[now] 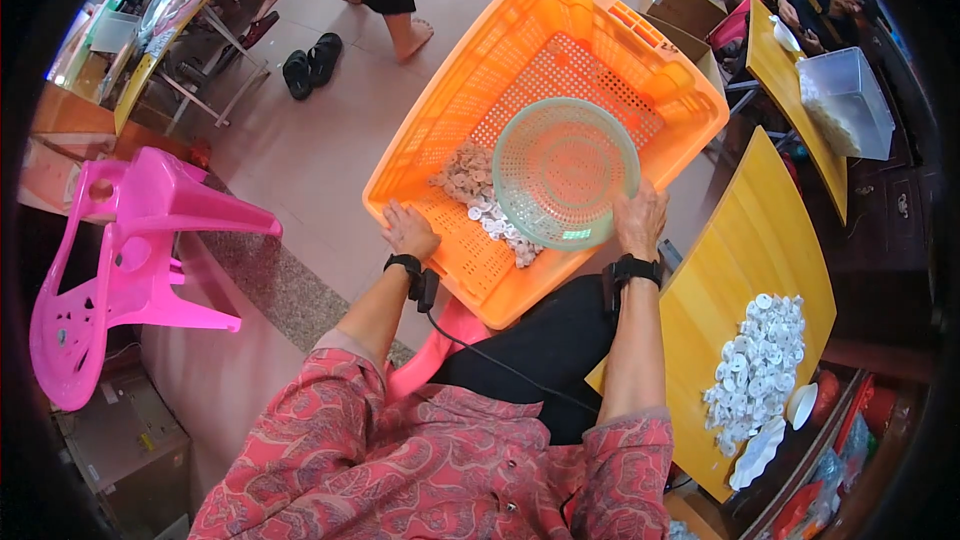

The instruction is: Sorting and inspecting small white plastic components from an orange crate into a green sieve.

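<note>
A large orange plastic crate (430, 123) with perforated sides leans toward me at my lap. At its left corner my left hand (410, 232) grips the rim, fingers curled over the edge. My right hand (640, 223) closes on the rim of a pale green round colander (565, 170), beside the crate's right edge. The colander is tilted inside the crate, and its holes show the orange behind. Small white plastic pieces (497, 223) and a heap of beige translucent pieces (466, 174) lie in the crate, partly covered by the colander.
To my right, a yellow wooden board (740, 240) bears a pile of white plastic parts (757, 365) and a white scalloped dish (757, 455). A pink plastic chair (150, 230) lies tipped at left. Black slippers (312, 66) sit on the floor; other people are farther back.
</note>
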A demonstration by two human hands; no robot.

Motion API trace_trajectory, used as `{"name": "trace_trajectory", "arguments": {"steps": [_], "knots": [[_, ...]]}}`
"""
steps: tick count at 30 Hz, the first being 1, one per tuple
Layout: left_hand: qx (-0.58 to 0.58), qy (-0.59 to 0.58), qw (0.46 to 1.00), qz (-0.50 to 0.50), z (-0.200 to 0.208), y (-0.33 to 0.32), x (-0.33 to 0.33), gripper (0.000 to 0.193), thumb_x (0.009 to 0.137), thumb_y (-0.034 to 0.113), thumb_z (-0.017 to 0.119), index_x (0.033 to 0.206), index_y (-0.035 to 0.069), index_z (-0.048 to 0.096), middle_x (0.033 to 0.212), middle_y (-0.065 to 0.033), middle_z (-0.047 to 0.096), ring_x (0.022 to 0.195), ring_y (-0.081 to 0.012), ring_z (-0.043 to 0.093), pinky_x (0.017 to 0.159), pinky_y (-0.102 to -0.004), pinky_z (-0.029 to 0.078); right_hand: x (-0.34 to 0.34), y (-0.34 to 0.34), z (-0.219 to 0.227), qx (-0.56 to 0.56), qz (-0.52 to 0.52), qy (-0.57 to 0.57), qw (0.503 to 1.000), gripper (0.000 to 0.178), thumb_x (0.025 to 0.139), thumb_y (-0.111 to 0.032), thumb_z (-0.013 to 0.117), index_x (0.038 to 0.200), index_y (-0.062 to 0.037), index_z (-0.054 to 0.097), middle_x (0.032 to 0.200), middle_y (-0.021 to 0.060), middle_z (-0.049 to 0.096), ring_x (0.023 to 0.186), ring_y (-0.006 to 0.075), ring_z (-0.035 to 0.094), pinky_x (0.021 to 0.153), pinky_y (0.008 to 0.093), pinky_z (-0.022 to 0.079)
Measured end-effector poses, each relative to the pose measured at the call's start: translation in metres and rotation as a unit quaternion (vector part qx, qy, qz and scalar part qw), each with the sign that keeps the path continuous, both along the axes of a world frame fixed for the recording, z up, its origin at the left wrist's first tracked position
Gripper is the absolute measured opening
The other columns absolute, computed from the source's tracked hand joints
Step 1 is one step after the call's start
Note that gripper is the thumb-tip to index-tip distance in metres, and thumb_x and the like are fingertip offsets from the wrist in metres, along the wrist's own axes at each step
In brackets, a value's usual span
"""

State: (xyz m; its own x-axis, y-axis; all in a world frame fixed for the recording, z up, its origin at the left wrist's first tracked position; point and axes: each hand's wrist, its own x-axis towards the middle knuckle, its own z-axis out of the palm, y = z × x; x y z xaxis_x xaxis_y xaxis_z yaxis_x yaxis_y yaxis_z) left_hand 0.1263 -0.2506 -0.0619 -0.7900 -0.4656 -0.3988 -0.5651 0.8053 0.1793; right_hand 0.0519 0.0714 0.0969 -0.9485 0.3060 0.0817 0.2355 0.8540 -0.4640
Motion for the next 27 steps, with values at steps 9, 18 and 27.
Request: {"name": "trace_trajectory", "arguments": {"steps": [9,18,27], "knots": [[0.052,-0.070,0.991,0.097,-0.001,-0.028,0.002,0.050,0.075,0.024,0.067,0.119,0.001,0.057,0.139,-0.0224,0.041,0.127,-0.0383,0.038,0.093,-0.0555,0.038,0.005,-0.020,0.009,0.003,0.070,0.062,0.996,0.026,0.080,-0.015,0.063,0.103,-0.0020,0.065,0.100,0.0305,0.052,0.091,0.0481,0.058,0.080,0.0521,0.049],[-0.213,0.440,0.846,0.213,-0.015,-0.094,-0.042,0.046,0.074,0.032,0.075,0.108,0.003,0.061,0.107,-0.0151,0.067,0.108,-0.0341,0.060,0.093,-0.0516,0.041,-0.004,-0.036,0.000,-0.013,0.122,0.066,0.990,0.030,0.081,-0.016,0.061,0.109,-0.0079,0.065,0.098,0.0269,0.053,0.091,0.0463,0.057,0.080,0.0507,0.049],[0.164,0.282,0.928,0.181,0.023,-0.106,-0.056,0.045,0.073,0.012,0.077,0.114,0.003,0.062,0.099,-0.0156,0.069,0.095,-0.0283,0.066,0.081,-0.0374,0.050,-0.003,-0.033,0.001,0.040,0.131,0.079,0.987,0.017,0.073,-0.005,0.058,0.088,0.0044,0.057,0.097,0.0290,0.049,0.085,0.0475,0.057,0.075,0.0530,0.049]]}}
